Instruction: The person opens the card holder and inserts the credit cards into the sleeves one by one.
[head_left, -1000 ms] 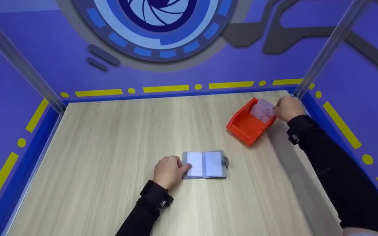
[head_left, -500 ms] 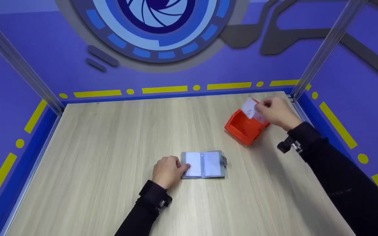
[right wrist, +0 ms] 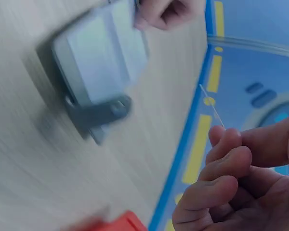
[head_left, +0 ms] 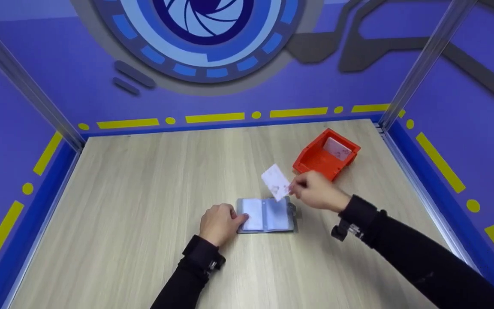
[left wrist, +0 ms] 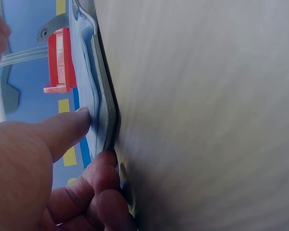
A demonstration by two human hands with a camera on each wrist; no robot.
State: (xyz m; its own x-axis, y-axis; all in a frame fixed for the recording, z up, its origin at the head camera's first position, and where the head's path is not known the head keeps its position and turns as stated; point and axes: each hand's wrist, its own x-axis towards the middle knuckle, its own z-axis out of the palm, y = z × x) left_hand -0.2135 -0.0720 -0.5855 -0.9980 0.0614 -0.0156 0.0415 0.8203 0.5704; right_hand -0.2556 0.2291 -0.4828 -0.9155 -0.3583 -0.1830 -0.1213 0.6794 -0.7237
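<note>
A small grey card holder [head_left: 278,215] lies spread on the wooden table, its pale sleeves facing up. My left hand [head_left: 218,225] pinches its left edge; in the left wrist view the thumb [left wrist: 67,130] presses on the sleeves while curled fingers sit at the edge underneath. Above the holder's upper right corner, my right hand [head_left: 315,191] pinches a pale card [head_left: 275,180] with faint reddish print by one corner. That card appears edge-on as a thin line in the right wrist view. A strap with a snap [right wrist: 101,110] sticks out from the holder's right side.
An orange-red bin [head_left: 306,162] stands at the back right, just beyond my right hand, with a pinkish printed card [head_left: 338,148] leaning inside. Blue-purple panels [head_left: 212,103] border the table [head_left: 144,184] at the back and both sides.
My right hand has lifted a card from the bin and carried it left and nearer, to the card holder. Another card is left in the bin. The left hand stays in place.
</note>
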